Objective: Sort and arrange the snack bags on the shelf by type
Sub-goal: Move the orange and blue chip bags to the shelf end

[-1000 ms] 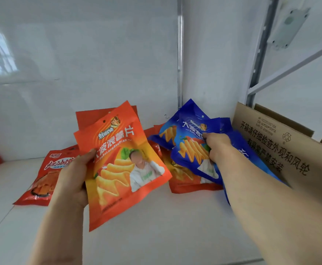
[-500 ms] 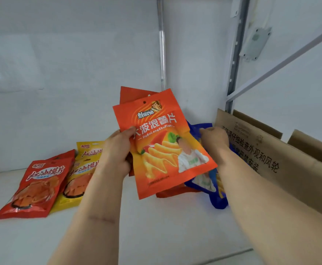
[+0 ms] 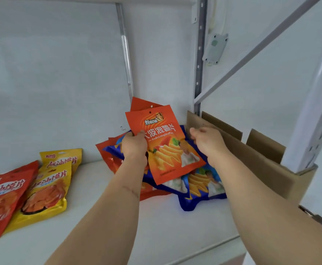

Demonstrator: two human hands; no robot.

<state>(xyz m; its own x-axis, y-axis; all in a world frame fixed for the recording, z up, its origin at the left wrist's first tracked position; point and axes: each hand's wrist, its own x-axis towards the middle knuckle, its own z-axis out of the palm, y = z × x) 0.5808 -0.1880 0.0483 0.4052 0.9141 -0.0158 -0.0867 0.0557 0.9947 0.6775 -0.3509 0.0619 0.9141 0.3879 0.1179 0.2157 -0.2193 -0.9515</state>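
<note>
Above the blue chip bags (image 3: 198,185), my left hand (image 3: 134,148) pinches the orange chip bag (image 3: 166,144), light and crinkly, by its edge; right hand (image 3: 207,143) hovers, fingers loosely curled, empty.

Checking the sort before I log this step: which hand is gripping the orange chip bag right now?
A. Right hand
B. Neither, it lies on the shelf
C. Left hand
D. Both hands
C: the left hand grips the orange chip bag at its left edge, while the right hand hovers beside it, holding nothing.
</note>
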